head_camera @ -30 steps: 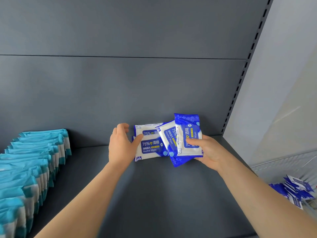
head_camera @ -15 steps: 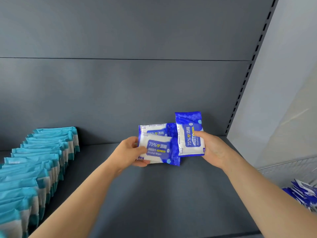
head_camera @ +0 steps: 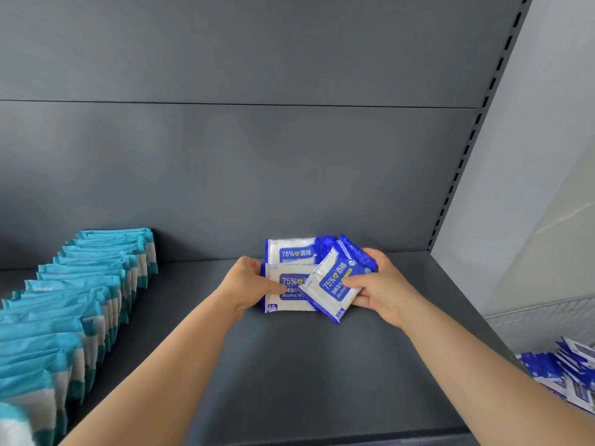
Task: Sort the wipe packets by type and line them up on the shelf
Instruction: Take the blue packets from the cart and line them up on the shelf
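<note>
Even soft light, seemingly from the right; shadows faint, wide-angle bending at edges, near-left teal packets (head_camera: 38,365) blurred

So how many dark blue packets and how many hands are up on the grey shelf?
Dark blue packets: 3, the back packet, the front packet, the tilted packet
Hands: 2, left hand, right hand
Total: 5

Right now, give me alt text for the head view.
The left hand holds the blue front packet upright on the shelf before the back packet; the right hand holds a tilted packet overlapping it. Teal packets stand in a row at left.
</note>
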### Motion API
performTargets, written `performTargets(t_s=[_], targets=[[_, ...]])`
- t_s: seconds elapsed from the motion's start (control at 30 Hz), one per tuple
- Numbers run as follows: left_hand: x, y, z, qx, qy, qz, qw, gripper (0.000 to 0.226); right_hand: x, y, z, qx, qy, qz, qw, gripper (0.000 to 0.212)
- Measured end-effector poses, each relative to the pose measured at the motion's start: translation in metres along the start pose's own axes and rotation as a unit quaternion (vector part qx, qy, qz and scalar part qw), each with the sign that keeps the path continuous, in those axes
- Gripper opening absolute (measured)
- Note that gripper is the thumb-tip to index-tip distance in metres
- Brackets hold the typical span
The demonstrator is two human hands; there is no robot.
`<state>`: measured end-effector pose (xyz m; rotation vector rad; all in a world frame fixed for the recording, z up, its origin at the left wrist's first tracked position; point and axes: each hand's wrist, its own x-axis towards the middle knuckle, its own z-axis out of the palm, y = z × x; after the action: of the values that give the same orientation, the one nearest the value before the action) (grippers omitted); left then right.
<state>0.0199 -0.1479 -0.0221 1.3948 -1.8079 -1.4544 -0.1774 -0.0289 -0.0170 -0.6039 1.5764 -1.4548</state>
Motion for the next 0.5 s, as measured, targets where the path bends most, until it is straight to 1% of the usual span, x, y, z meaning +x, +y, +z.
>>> performTargets(t_s=[0.07, 0.1, 0.17, 0.23, 0.27, 0.33, 0.4, 0.43, 0.5], targets=[[-0.005, -0.006, 0.001, -0.054, 0.004, 0.034, 0.998, 0.065, -0.001, 0.003, -0.002, -0.099, 0.033, -0.025, 0.994, 0.035], [-0.006, -0.008, 0.003, -0.066, 0.005, 0.053, 0.996, 0.067, 0.000, 0.005, -0.004, -0.159, 0.056, -0.040, 0.985, 0.030], [-0.005, -0.013, 0.006, -0.047, 0.011, 0.079, 0.996, 0.054, 0.002, 0.008, -0.005, -0.250, 0.092, -0.056, 0.962, 0.035], [-0.007, -0.012, 0.008, -0.055, -0.002, 0.081, 0.995, 0.040, 0.004, 0.009, -0.003, -0.309, 0.101, -0.064, 0.944, 0.038], [-0.007, -0.012, 0.009, -0.086, -0.018, 0.070, 0.994, 0.038, 0.005, 0.009, -0.001, -0.334, 0.094, -0.067, 0.935, 0.039], [-0.009, -0.009, 0.009, -0.134, -0.053, 0.061, 0.988, 0.045, 0.007, 0.009, 0.006, -0.379, 0.079, -0.067, 0.920, 0.049], [-0.006, -0.009, 0.007, -0.081, -0.050, 0.078, 0.992, 0.057, 0.009, 0.007, 0.011, -0.416, 0.069, -0.077, 0.903, 0.058], [-0.002, -0.008, 0.005, -0.027, -0.031, 0.083, 0.996, 0.057, 0.010, 0.006, 0.012, -0.425, 0.058, -0.084, 0.899, 0.059], [0.006, -0.004, 0.000, 0.061, 0.000, 0.089, 0.994, 0.054, 0.014, 0.004, 0.013, -0.421, 0.028, -0.095, 0.902, 0.052]])
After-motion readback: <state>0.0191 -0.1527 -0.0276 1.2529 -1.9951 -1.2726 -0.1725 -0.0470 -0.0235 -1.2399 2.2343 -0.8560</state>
